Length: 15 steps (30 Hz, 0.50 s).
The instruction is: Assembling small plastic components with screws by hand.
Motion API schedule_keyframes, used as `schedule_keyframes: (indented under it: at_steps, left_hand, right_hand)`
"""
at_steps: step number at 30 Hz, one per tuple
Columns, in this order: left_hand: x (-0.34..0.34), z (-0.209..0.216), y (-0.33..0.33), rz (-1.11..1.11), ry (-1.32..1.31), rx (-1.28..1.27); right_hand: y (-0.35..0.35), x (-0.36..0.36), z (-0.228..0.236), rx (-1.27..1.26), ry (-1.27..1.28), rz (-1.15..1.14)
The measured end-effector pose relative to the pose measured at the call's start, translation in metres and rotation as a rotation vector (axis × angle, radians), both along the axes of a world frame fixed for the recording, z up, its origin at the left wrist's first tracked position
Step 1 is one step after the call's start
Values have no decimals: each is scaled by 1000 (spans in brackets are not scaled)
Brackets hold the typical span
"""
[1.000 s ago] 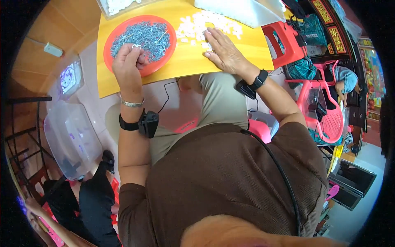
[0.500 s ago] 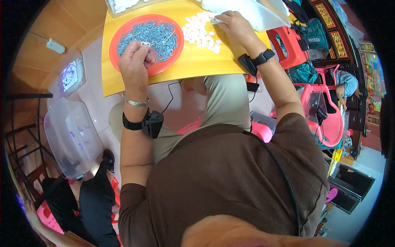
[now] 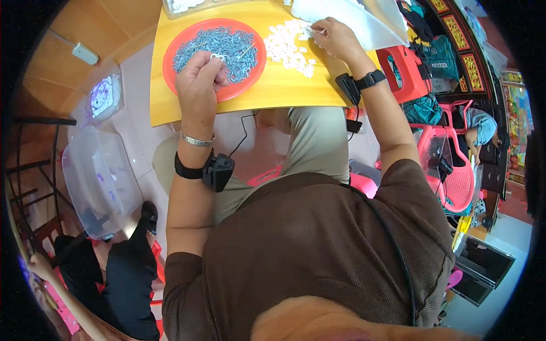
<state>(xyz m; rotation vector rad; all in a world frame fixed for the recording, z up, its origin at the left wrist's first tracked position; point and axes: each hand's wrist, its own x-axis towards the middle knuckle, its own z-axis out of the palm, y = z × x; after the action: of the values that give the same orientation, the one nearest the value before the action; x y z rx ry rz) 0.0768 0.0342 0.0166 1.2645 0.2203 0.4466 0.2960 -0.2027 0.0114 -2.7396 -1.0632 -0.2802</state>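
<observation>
My left hand [image 3: 199, 79] is over the near-left part of a round red plate [image 3: 175, 78]. Its thumb and fingers are closed on a small white plastic piece [image 3: 217, 57]. Heaped on the plate are many thin blue-grey metal screws or nails [image 3: 219, 42]. To the right, loose white plastic pieces [image 3: 289, 50] lie spread on the yellow tabletop. My right hand [image 3: 338, 41] reaches the far right edge of these pieces, fingers curled and pressed together at the tips. Whitish bits show by those fingertips, but what they grip is too small to make out.
Beyond my right hand stands a translucent white bin [image 3: 352, 23]; another clear container [image 3: 190, 7] sits at the table's far left. A red stool [image 3: 401, 74] is right of the yellow table [image 3: 335, 79]. A person in black trousers [image 3: 131, 273] sits at lower left.
The whole view has shifted, so table and hands appear slightly farther right. Against the plate and white pieces, both hands have hardly moved; the right fingers have curled a little differently.
</observation>
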Motion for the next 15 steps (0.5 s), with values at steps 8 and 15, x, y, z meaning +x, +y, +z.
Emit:
schedule_keyframes:
  at_steps: [8, 15]
  left_hand:
    - [1, -10, -6, 19, -35, 31]
    - [2, -8, -3, 31, -46, 14]
  right_hand:
    - [8, 4, -6, -35, 168, -52]
    - [16, 3, -3, -36, 87, 43]
